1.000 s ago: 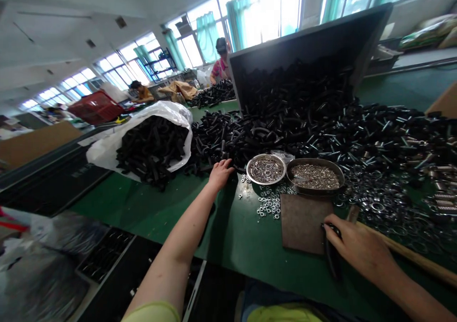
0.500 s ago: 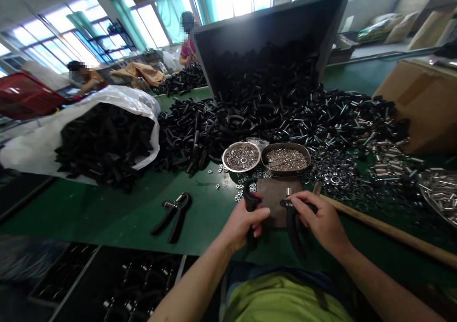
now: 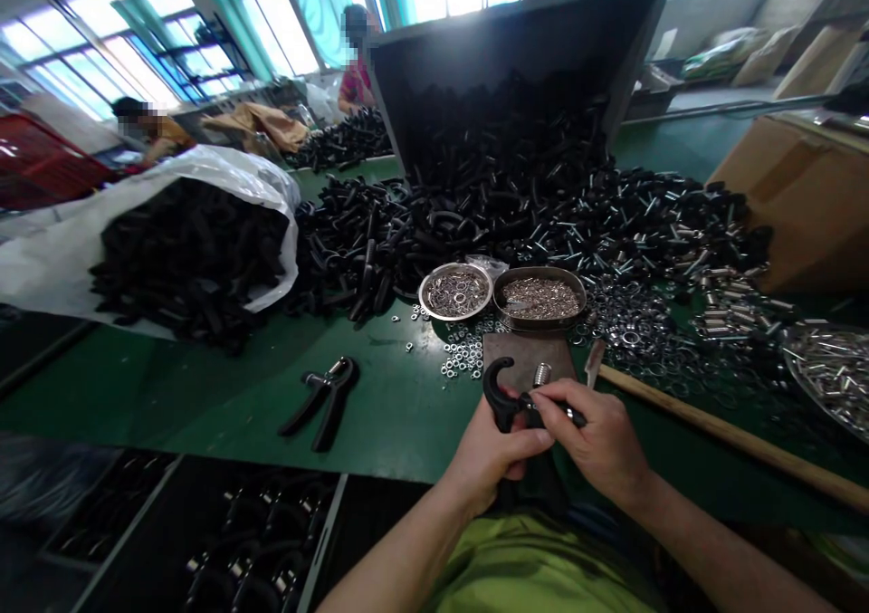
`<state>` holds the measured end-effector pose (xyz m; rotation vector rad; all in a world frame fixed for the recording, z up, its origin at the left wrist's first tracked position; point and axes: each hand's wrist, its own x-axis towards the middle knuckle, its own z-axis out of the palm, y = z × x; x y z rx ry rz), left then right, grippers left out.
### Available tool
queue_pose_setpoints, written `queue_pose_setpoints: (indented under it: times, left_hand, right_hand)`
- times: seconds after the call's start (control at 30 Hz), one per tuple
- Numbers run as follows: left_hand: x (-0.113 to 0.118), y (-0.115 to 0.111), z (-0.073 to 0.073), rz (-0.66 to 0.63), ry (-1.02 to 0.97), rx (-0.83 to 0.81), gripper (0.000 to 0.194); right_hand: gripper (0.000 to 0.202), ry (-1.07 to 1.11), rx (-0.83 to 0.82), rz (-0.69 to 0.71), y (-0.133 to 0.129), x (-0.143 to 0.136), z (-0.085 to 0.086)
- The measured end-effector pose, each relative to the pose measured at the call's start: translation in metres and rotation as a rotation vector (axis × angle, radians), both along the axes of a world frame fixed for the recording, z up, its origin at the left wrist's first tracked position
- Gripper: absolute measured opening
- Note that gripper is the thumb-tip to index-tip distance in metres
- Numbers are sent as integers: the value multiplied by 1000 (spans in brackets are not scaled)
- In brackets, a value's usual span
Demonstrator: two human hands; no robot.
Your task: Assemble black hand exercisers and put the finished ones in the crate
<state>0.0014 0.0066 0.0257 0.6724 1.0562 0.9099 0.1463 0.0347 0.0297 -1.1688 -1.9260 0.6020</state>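
Observation:
My left hand (image 3: 483, 457) is wrapped round a black hand grip handle (image 3: 499, 394), whose curved hook points up. Close against it, my right hand (image 3: 603, 434) pinches a second black handle, largely covered by my fingers. A silvery coil spring (image 3: 541, 375) stands up from that second handle. The two handles meet, or nearly so, above the near edge of a brown metal plate (image 3: 506, 349); I cannot tell whether they are joined. An assembled hand grip (image 3: 332, 405) with a spring lies on the green table to the left.
A bowl (image 3: 454, 317) and an oval tin (image 3: 539, 323) of small metal parts stand behind the plate. Loose nuts (image 3: 465, 355), springs (image 3: 737, 310) and piled black handles (image 3: 441, 219) lie around. A wooden-handled hammer (image 3: 712, 418) lies at right. Two people work farther back.
My right hand has brought its handle and spring left against the handle in my left hand. My left hand has shifted slightly right and down. The assembled hand grip still lies on the table.

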Motion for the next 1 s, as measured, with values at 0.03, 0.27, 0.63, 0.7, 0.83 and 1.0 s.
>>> queue_pose_setpoints:
  times: [0.03,0.27,0.63,0.7,0.83,1.0]
  left_hand:
    - [1,0,1,-6,29,-4,56]
    - [-2,8,4,-8,20,-16,55]
    - [-15,7,-5,79,547,400,91]
    - [-18,6,-7,60,625,436,90]
    - [-20,8,-4,74,489,347,87]
    - [-10,5,1,25,309,77,80]
  right_hand:
    - [13,-1,0,25,0,0,-1]
    - [17,-48,-46,237,9,11,5]
    - [27,206,-657,31,11,5,-20]
    - [32,289,-920,59,12,1,-18]
    - [32,196,-761,79,11,1,-13]
    - [23,50,-90,92,9,2,-18]
